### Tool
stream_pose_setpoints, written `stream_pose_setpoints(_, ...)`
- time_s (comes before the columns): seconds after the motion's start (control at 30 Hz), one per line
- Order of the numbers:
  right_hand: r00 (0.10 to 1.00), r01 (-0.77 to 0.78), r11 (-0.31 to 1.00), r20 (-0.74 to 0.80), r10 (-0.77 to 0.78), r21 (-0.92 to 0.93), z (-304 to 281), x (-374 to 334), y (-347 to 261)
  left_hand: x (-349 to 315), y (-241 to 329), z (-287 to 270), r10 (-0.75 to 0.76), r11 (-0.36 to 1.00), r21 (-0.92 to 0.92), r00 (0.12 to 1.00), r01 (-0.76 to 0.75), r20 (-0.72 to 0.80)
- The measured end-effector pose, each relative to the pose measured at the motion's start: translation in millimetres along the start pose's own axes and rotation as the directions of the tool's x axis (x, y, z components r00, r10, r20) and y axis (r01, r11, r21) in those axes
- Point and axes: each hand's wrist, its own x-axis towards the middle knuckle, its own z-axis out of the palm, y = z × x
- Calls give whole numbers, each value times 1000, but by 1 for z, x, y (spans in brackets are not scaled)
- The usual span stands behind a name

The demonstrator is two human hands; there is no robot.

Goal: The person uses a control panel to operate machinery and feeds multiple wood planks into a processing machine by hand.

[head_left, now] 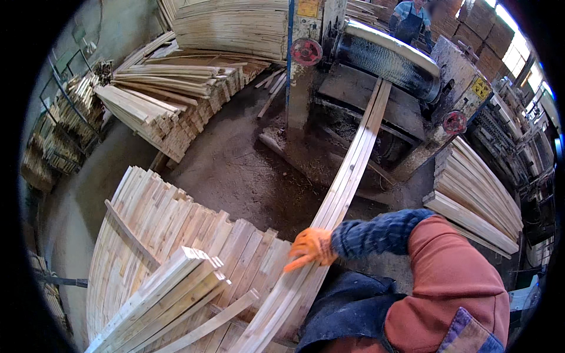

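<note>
My right hand, in an orange glove, lies across several long, narrow wooden strips. Its fingers bend over their left edge, with one finger stretched toward the lower left. Side by side, the strips slant up from the bottom of the head view to the bed of a planer-like machine, their far ends under its wide textured roller. A dark blue oversleeve and a reddish sleeve cover my right arm. My left hand is out of view.
Left of the strips spreads a large stack of boards, topped by a raised bundle. Further stacks stand at upper left and right. Red handwheels sit on the machine's posts. Behind it stands a person in an apron.
</note>
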Motion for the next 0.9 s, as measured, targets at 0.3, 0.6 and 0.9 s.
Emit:
stream_pose_setpoints(0.3, 852, -519, 811, -92, 515, -269, -80, -157, 52, -3, 198, -47, 265, 930, -59, 772, -363, -578)
stream_pose_setpoints(0.6, 976, -137, 980, 150, 159, -147, -35, -63, -8, 5, 322, -77, 333, 829, -261, 811, -495, -481)
stream_pose_setpoints(0.9, 855, -314, 910, 336, 395, -271, -93, -132, 59, -37, 215, -49, 175, 926, -171, 784, -336, -596)
